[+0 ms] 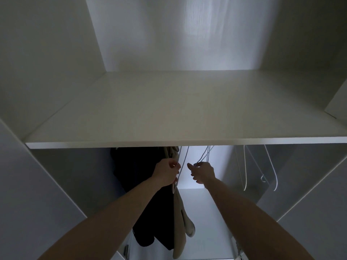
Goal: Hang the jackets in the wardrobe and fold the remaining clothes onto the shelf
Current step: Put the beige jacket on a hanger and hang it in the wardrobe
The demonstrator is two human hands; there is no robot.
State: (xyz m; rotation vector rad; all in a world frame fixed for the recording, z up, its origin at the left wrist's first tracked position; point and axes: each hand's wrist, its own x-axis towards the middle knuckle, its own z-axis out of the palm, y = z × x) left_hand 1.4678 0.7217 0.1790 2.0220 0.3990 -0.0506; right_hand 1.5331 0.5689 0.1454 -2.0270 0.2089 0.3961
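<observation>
Two garments, a black jacket (pixel 142 184) and a beige jacket (pixel 179 218), hang at lower centre of the frame beneath a flat white wardrobe shelf (pixel 169 109). The left hand (pixel 167 173) pinches a thin white wire hanger (pixel 181 166) just beside the beige jacket. The right hand (pixel 203 172), near it, curls its fingers round a second white hanger (pixel 204 156). Further empty white hangers (pixel 270 166) hang at lower right, against white wardrobe walls (pixel 47 53) in dim light.
</observation>
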